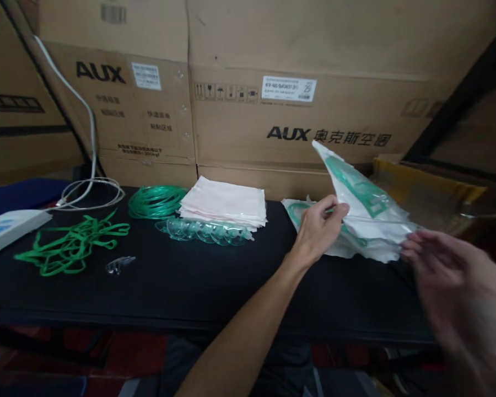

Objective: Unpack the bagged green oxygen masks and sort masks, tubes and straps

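My left hand [320,229] pinches the edge of a white-backed clear plastic pouch [357,190] with green contents, tilted up above the table. At the pouch's lower right corner, my right hand [450,259] has its fingertips closed on the edge; the rest of that hand is smeared by motion. Under the lifted pouch lie more such pouches [295,208], partly hidden by my left hand. Left of them sits a stack of white pouches [225,198], with a row of clear green-tinted oxygen masks [209,231] along its front.
A coil of green tubing [157,202], tangled green straps [80,237] and small clear plastic pieces [119,264] lie on the black table [182,292]. A white power strip [14,226] and cable [93,182] are far left. Cardboard [231,127] walls the back; an open carton [430,184] stands right.
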Demonstrator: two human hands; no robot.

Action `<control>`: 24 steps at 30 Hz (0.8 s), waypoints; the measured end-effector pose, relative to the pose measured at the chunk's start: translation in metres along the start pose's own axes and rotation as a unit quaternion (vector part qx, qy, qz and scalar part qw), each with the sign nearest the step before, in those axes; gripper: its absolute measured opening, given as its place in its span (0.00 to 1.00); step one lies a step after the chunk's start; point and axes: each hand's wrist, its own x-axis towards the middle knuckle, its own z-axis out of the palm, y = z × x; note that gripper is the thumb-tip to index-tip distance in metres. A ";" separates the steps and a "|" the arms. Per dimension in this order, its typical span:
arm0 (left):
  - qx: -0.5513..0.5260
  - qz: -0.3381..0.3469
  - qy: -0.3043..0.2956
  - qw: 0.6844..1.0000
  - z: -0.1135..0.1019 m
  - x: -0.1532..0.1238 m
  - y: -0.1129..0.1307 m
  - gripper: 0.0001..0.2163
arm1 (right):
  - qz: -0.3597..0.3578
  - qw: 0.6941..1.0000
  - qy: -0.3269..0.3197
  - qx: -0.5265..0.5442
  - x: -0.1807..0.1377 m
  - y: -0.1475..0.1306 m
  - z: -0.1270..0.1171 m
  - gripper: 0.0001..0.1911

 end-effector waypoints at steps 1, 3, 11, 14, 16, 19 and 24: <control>0.005 0.009 0.006 1.000 -0.002 0.000 0.002 0.13 | 0.000 1.000 -0.016 0.000 0.000 0.001 0.005 0.07; 0.018 0.030 0.011 0.999 -0.006 -0.001 0.005 0.12 | 0.015 0.999 -0.042 -0.002 0.004 0.008 0.014 0.08; 0.098 0.149 -0.045 0.983 -0.014 -0.001 -0.001 0.13 | 0.175 0.977 -0.097 0.075 0.041 0.035 0.027 0.08; 0.129 0.169 -0.055 0.976 -0.017 0.000 -0.005 0.13 | 0.200 0.961 -0.153 0.115 0.053 0.049 0.029 0.07; 0.133 0.172 -0.056 0.974 -0.019 0.000 -0.008 0.13 | 0.181 0.954 -0.194 0.136 0.057 0.058 0.031 0.04; 0.116 0.163 -0.048 0.979 -0.022 0.001 -0.012 0.10 | 0.146 0.946 -0.241 0.161 0.058 0.068 0.035 0.07; 0.058 0.136 -0.007 0.989 -0.022 0.004 -0.015 0.09 | 0.130 0.937 -0.245 0.214 0.056 0.071 0.042 0.12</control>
